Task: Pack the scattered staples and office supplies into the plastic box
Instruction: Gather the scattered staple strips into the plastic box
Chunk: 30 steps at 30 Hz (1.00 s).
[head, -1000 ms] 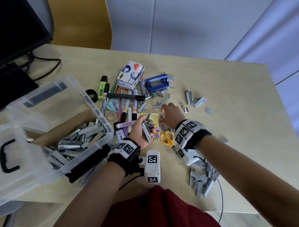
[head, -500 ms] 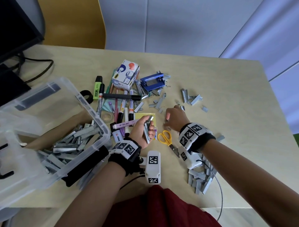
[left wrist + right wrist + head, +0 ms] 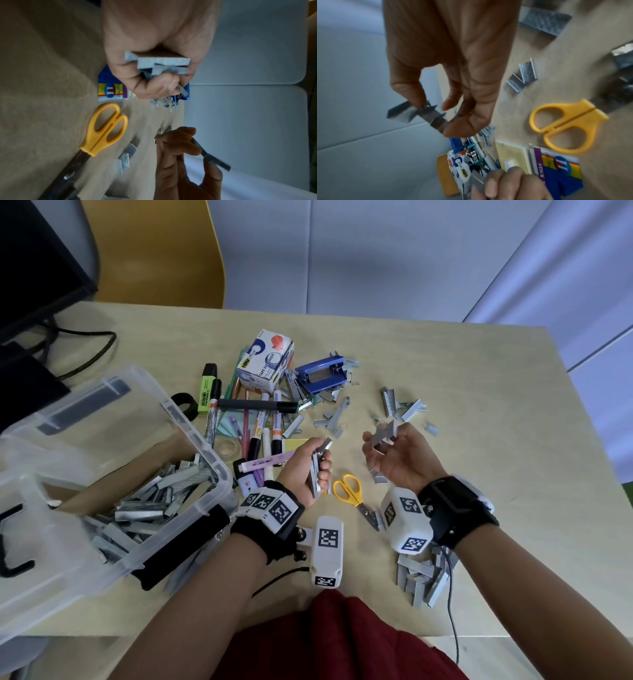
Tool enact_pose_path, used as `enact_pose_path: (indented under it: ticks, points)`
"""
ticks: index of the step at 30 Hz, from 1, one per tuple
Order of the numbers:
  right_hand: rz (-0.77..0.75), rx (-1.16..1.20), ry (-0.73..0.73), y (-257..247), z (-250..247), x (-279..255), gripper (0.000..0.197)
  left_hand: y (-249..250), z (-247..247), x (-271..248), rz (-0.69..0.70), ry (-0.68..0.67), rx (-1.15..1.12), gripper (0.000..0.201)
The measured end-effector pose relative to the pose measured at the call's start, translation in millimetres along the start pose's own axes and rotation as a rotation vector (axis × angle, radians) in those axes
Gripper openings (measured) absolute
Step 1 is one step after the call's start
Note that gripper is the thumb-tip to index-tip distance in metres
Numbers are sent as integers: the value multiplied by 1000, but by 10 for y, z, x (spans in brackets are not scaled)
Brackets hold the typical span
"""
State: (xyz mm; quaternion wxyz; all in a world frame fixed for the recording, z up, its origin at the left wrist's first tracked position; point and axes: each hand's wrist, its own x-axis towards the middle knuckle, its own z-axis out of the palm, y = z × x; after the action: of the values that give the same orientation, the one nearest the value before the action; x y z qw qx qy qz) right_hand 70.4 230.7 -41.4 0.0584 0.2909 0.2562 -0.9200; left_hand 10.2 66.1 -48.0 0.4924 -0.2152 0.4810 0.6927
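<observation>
Box: "HBW Office", "TAPE DISPENSER"

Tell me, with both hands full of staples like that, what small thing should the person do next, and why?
Probably pass the few staple strips pinched in the right hand over to the left hand, which already grips a bundle of strips. The hands are raised close together, and the plastic box sits on the left side, so one trip could empty both.

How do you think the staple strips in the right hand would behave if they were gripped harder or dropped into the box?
The strips look stiff but brittle: short broken pieces litter the table, so a harder grip by the right hand may snap them. They seem thin and smooth, pinched only at the fingertips, so they could slip. Dropped into the box, they would probably scatter.
</observation>
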Motion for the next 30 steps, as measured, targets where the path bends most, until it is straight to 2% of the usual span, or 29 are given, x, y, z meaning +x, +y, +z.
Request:
enact_pose_path:
  ticks: [1,4,7,8,11,13,16,19,21,22,25,30]
  points:
    - [-7,12,-44,9,-6,-9,50,4,8,-12,7,-2,2,37]
    - [-15,47,-91,25,5,-14,44,1,14,-64,30,-5,32,37]
    - [-38,-33,-15,9,27,-9,22,-19,-7,-137,57,7,56,38]
    - [-52,-100,25,-5,39,-4,14,-27,-17,-164,65,8,57,38]
    - [-88,-382,157,-75,4,48,40,-57,-60,-213,83,16,54,38]
    - [-130,-591,255,-98,-39,52,42,-79,-90,-230,86,16,56,38]
    - [-213,-972,302,-118,-115,34,41,-112,-121,-241,82,20,58,39]
    - [-282,-1518,277,-122,-174,9,21,-144,-121,-249,80,25,52,39]
    - [-270,-1821,198,-102,-209,-7,5,-158,-114,-254,83,25,52,40]
    - [-234,-1917,159,-88,-230,-14,11,-164,-113,-256,83,23,53,40]
    - [-134,-2038,127,-81,-270,-29,18,-182,-126,-260,77,18,47,40]
    - [-75,-2064,4,-89,-270,-78,35,-229,-141,-274,69,34,68,39]
